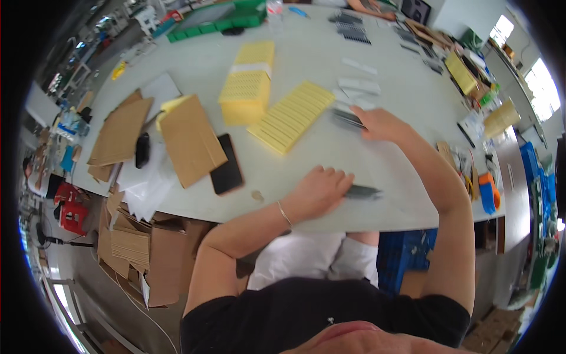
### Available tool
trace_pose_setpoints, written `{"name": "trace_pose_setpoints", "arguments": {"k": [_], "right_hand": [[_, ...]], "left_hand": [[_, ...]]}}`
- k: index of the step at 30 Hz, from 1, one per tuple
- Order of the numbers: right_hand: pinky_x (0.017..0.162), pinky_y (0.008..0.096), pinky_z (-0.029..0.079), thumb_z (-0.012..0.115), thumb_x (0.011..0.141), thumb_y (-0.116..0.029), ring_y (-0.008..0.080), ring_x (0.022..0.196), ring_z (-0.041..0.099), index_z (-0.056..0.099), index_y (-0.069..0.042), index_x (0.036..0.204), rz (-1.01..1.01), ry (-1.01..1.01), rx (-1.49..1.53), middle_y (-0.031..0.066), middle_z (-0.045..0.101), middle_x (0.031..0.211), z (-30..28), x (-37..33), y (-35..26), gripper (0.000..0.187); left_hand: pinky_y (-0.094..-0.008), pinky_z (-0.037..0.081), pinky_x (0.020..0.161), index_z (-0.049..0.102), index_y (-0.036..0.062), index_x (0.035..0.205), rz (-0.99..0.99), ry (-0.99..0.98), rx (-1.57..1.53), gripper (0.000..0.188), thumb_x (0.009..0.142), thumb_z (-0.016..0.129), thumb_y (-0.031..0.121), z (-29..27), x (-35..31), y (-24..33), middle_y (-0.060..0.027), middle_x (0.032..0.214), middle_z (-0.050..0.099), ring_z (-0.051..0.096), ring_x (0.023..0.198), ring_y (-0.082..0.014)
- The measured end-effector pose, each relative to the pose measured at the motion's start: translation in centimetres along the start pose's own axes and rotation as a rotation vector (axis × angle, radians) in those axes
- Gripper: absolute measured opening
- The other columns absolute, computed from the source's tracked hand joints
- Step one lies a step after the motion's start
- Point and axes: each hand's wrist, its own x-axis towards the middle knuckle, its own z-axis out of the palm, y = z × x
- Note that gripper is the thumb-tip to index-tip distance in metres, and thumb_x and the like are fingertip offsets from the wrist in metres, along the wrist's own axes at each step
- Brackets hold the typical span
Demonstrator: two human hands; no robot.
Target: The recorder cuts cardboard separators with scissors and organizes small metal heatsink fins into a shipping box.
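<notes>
My left hand [321,190], a bracelet at its wrist, is closed near the table's front edge. From its fingers a blurred dark grey flat piece [364,192] sticks out to the right. Farther off, my right hand [380,125] grips the right end of a dark grey flat bundle [345,117], smeared by motion; I cannot tell how many pieces it has. Just left of that bundle lies a yellow sheet [293,115] with rows of dark slots. Behind the sheet stands a thick yellow stack [247,88] with a white band around it. White slips [358,87] lie beyond my right hand.
Left on the table [407,200] are brown cardboard pieces [191,141], a black phone [227,165] and clear plastic bags [144,186]. A green tray [218,19] stands at the back. Dark grey pieces [352,29] lie far right of it. An orange-and-blue tape dispenser [488,193] sits at right.
</notes>
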Motion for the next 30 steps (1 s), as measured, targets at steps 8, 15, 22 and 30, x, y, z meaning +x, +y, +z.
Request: {"name": "trace_pose_setpoints", "arguments": {"k": [8,15,22,30], "right_hand": [[0.077,0.0464,0.048,0.060,0.083,-0.014,0.0376,0.089,0.060,0.046,-0.006,0.121,0.012,0.322,0.167,0.0203,0.060,0.097,2.7,-0.8,1.8,0.042],[0.083,0.0418,0.047,0.066,0.080,-0.020,0.0354,0.096,0.060,0.052,-0.008,0.119,-0.143,0.126,0.479,0.0169,0.062,0.104,2.0,-7.1,-4.7,0.044],[0.080,0.0355,0.049,0.065,0.083,-0.029,0.0252,0.087,0.063,0.062,-0.007,0.114,-0.217,-0.247,0.785,0.0143,0.067,0.101,1.5,-7.3,-5.5,0.039],[0.093,0.0336,0.045,0.062,0.083,-0.025,0.0240,0.110,0.057,0.059,-0.012,0.123,0.091,0.383,0.540,0.0100,0.060,0.123,3.6,2.2,7.5,0.043]], "left_hand": [[-0.0354,0.043,0.072,0.053,0.0071,0.094,0.026,0.016,0.008,0.030,0.075,0.068,0.024,-0.6,-0.1,0.9,-0.0069,0.086,0.054,0.056,0.080,-0.0230],[-0.0456,0.036,0.095,0.055,0.0084,0.093,0.071,0.127,0.044,0.031,0.073,0.071,0.026,-0.8,0.1,0.9,-0.0093,0.107,0.052,0.049,0.111,-0.0271],[-0.0503,0.031,0.098,0.048,0.0017,0.123,-0.152,-0.010,0.108,0.068,0.069,0.074,0.033,-1.7,0.2,0.9,-0.0117,0.113,0.051,0.048,0.112,-0.0262],[-0.0425,0.037,0.091,0.048,-0.0016,0.123,-0.121,-0.055,0.097,0.071,0.068,0.075,0.035,-1.1,0.3,1.2,-0.0106,0.106,0.052,0.051,0.099,-0.0246]]}}
